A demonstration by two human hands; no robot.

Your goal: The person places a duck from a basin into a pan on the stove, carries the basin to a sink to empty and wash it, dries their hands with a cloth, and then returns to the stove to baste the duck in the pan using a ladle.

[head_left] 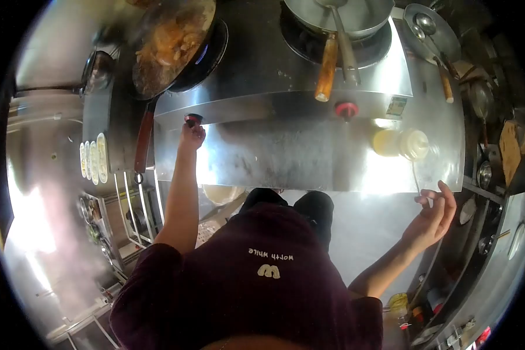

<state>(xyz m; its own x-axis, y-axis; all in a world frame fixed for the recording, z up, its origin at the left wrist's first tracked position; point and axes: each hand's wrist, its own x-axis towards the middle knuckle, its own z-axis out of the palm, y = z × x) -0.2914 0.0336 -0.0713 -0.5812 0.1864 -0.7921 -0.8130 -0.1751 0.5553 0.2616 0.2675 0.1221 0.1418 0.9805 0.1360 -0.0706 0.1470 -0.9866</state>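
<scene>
My left hand (pixel 193 137) is closed round the red and black stove knob (pixel 193 118) on the front panel, below the left burner. Above it, a pan (pixel 143 81) of orange-brown food sits tilted over that burner, its wooden handle (pixel 143 140) pointing toward me. Near the right end of the stove's front edge, my right hand (pixel 433 216) has its fingers apart and loosely bent. Just beyond its fingertips is a pale yellow container with a round whitish top (pixel 414 144). A thin line runs from there down to the fingers.
A large wok (pixel 347 23) on the right burner holds a ladle and a wooden handle (pixel 326 67). Another red knob (pixel 346 109) sits below it. A smaller pan (pixel 431 35) with spoons lies at the far right. Shelves (pixel 484 192) flank my right side.
</scene>
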